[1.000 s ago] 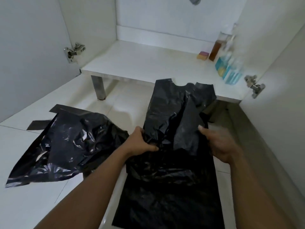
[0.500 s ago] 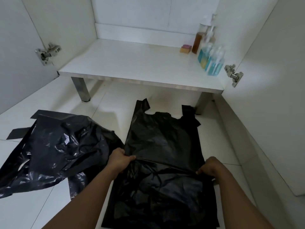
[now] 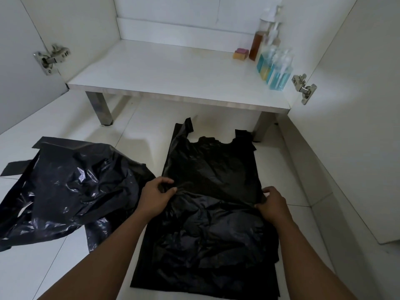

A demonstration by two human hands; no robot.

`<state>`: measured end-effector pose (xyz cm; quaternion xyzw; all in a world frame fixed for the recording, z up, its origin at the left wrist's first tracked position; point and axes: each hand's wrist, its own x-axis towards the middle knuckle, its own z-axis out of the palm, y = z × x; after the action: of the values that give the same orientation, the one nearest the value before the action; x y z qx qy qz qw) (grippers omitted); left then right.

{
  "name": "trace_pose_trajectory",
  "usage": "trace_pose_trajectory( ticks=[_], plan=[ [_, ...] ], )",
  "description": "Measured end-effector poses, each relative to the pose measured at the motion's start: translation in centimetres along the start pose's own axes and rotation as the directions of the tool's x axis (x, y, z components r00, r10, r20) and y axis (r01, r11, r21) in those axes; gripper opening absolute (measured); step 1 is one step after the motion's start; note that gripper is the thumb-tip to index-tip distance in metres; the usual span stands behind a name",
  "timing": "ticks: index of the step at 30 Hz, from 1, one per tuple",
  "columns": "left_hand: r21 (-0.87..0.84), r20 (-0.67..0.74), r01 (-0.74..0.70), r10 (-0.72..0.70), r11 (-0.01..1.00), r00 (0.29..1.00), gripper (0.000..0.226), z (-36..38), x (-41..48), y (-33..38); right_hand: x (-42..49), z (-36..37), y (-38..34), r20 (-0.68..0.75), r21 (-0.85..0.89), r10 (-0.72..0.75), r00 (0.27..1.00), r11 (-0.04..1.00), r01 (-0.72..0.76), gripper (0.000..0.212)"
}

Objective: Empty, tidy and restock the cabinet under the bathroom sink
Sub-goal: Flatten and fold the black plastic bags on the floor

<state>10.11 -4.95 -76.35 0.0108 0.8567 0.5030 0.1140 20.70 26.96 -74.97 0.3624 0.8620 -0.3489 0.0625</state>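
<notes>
A black plastic bag (image 3: 211,167) lies flat on the white floor tiles in front of the open cabinet, its handles pointing toward the cabinet. It rests on top of other flattened black bags (image 3: 203,267). My left hand (image 3: 157,197) pinches the bag's left edge. My right hand (image 3: 273,204) pinches its right edge. The cabinet floor (image 3: 164,70) is a white shelf on metal legs, with soap bottles (image 3: 273,68) in its right back corner.
A crumpled black bag (image 3: 71,187) lies on the tiles to the left. A small sponge (image 3: 240,54) sits beside the bottles. Both cabinet doors stand open, with hinges at left (image 3: 50,58) and right (image 3: 304,87). A metal leg (image 3: 101,109) stands front left.
The bag, held up a second ago, has been lowered and spread flat on the pile. Both hands moved down and apart to its edges.
</notes>
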Motion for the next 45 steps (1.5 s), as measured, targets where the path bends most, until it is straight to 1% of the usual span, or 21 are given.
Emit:
trace_pose_trajectory(
  ticks=[4, 5, 7, 9, 12, 15, 17, 19, 23, 25, 27, 30, 32, 35, 36, 38, 39, 40, 42, 44, 45],
  plan=[
    [0.025, 0.181, 0.13, -0.133, 0.991, 0.974, 0.074, -0.5, 0.5, -0.1, -0.6, 0.2, -0.5, -0.005, -0.125, 0.074, 0.997, 0.989, -0.074, 0.075],
    [0.066, 0.204, 0.119, -0.13, 0.991, 0.97, 0.082, -0.6, 0.5, 0.0, -0.9, 0.3, -0.5, -0.042, -0.159, 0.058, 0.997, 0.985, -0.064, 0.078],
    [0.148, 0.228, 0.085, -0.118, 0.985, 0.967, 0.088, -0.5, 0.4, 0.4, -1.3, 0.9, -0.7, -0.118, -0.197, -0.032, 0.992, 0.98, 0.009, 0.072],
    [0.196, 0.238, 0.075, -0.122, 0.978, 0.964, 0.088, -0.2, 0.2, 0.8, -1.6, 1.4, -1.0, -0.108, -0.237, -0.112, 0.988, 0.968, 0.084, 0.067],
    [0.312, 0.261, 0.038, -0.124, 0.949, 0.957, 0.083, 0.0, 0.2, 0.7, -1.8, 2.3, -0.9, -0.004, -0.21, -0.081, 0.997, 0.974, 0.078, 0.071],
    [0.421, 0.319, 0.002, -0.15, 0.907, 0.936, 0.082, -0.4, 0.2, 0.4, -1.9, 2.4, -0.4, -0.071, -0.15, -0.018, 0.997, 0.989, 0.007, 0.061],
    [0.469, 0.374, -0.045, -0.152, 0.882, 0.915, 0.083, -0.7, 0.0, 0.3, -1.8, 2.2, -0.4, -0.112, -0.157, -0.022, 0.993, 0.988, 0.004, 0.052],
    [0.5, 0.398, -0.08, -0.147, 0.863, 0.906, 0.083, -0.8, -0.4, 0.3, -1.7, 2.1, -0.8, -0.115, -0.141, -0.045, 0.992, 0.99, 0.028, 0.052],
    [0.497, 0.375, -0.085, -0.125, 0.863, 0.919, 0.083, -0.8, -1.0, 0.0, -1.6, 2.9, -1.4, -0.11, -0.147, -0.11, 0.988, 0.985, 0.093, 0.055],
    [0.479, 0.345, -0.06, -0.125, 0.876, 0.93, 0.078, -0.8, -1.3, -0.2, -1.7, 3.7, -1.4, -0.069, -0.166, -0.145, 0.987, 0.977, 0.132, 0.056],
    [0.467, 0.313, -0.037, -0.126, 0.883, 0.941, 0.073, -0.8, -1.5, -0.4, -1.7, 4.3, -1.5, 0.017, -0.242, -0.157, 0.987, 0.958, 0.156, 0.062],
    [0.449, 0.259, 0.004, -0.134, 0.893, 0.956, 0.077, -0.9, -1.7, -0.6, -1.6, 4.8, -1.8, 0.08, -0.374, -0.177, 0.981, 0.907, 0.194, 0.069],
    [0.448, 0.235, 0.011, -0.13, 0.894, 0.963, 0.084, -1.1, -1.6, -0.7, -1.4, 4.9, -2.1, 0.073, -0.389, -0.206, 0.976, 0.895, 0.218, 0.068],
    [0.472, 0.236, -0.007, -0.119, 0.882, 0.964, 0.09, -1.3, -1.7, -0.7, -1.3, 5.1, -2.5, -0.011, -0.366, -0.29, 0.957, 0.892, 0.266, 0.061],
    [0.475, 0.243, -0.012, -0.118, 0.88, 0.963, 0.091, -1.3, -1.7, -0.8, -1.3, 5.2, -2.6, -0.015, -0.365, -0.303, 0.953, 0.889, 0.277, 0.058],
    [0.501, 0.239, -0.012, -0.125, 0.865, 0.963, 0.094, -1.3, -1.7, -0.9, -1.4, 5.5, -2.6, 0.044, -0.389, -0.288, 0.957, 0.877, 0.282, 0.058],
    [0.569, 0.206, -0.045, -0.089, 0.821, 0.975, 0.096, -1.3, -1.9, -0.8, -1.5, 5.7, -2.6, 0.077, -0.409, -0.275, 0.958, 0.868, 0.282, 0.06],
    [0.654, 0.159, -0.099, -0.008, 0.75, 0.987, 0.095, -1.1, -2.1, -0.6, -1.4, 5.8, -2.4, 0.093, -0.425, -0.271, 0.958, 0.859, 0.284, 0.062],
    [0.753, 0.121, -0.245, 0.238, 0.61, 0.964, 0.088, -0.1, -3.1, -0.2, -1.6, 6.2, -1.9, 0.058, -0.434, -0.293, 0.954, 0.854, 0.289, 0.061],
    [0.748, 0.202, -0.406, 0.403, 0.525, 0.893, 0.077, 1.9, -5.0, 0.0, -2.8, 7.1, -1.7, -0.066, -0.432, -0.375, 0.925, 0.846, 0.312, 0.051],
    [0.737, 0.255, -0.457, 0.422, 0.498, 0.87, 0.072, 3.1, -6.0, -0.4, -3.9, 8.0, -1.6, -0.134, -0.451, -0.433, 0.892, 0.828, 0.334, 0.043]
  ],
)
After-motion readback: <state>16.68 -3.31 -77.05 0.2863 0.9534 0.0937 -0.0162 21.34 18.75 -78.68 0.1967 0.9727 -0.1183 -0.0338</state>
